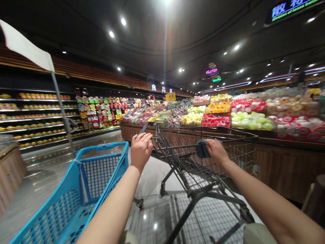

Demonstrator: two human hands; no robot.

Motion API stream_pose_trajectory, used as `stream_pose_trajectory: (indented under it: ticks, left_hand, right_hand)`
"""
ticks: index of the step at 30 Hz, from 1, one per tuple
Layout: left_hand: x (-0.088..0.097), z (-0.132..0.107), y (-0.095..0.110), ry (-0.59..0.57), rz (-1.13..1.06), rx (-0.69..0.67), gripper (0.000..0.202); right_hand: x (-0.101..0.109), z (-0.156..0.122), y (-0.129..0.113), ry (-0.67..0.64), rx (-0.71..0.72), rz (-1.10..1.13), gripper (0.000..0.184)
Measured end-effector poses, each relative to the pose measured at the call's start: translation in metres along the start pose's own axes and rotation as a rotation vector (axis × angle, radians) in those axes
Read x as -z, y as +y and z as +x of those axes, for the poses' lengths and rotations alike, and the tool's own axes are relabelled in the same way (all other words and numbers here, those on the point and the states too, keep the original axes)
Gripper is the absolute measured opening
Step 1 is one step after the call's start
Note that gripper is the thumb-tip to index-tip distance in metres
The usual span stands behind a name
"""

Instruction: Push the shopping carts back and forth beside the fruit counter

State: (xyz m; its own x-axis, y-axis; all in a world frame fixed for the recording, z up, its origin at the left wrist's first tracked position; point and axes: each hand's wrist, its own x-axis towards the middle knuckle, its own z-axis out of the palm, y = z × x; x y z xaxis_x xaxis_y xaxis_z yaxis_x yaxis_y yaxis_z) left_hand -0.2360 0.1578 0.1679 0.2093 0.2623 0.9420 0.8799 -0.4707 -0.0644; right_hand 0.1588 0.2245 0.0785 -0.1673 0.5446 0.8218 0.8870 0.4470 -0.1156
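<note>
A dark metal shopping cart (193, 159) stands in front of me in a supermarket aisle, its wire basket empty. My left hand (141, 147) is closed over the left end of the cart's handle bar. My right hand (215, 150) grips the right end, fingers wrapped round a dark blue pad (201, 149) on the bar. Both forearms reach forward from the bottom of the view.
A blue plastic cart (76, 196) stands close on my left, with a pole and white flag (27, 47). A long wooden counter (276, 159) of packaged sweets runs along the right. Stocked shelves (38, 118) line the far left. Glossy floor (45, 166) stretches ahead on the left.
</note>
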Motion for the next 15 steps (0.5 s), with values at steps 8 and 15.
stream_pose_trajectory:
  ticks: [8,15]
  left_hand:
    - [0.0,0.001,0.007,0.032,-0.02,0.057,0.031]
    - [0.003,0.002,0.009,0.057,-0.007,0.058,0.029]
  right_hand:
    - [-0.002,0.001,-0.015,0.069,-0.152,-0.045,0.039]
    - [-0.017,0.013,-0.104,0.013,0.018,0.08,0.036]
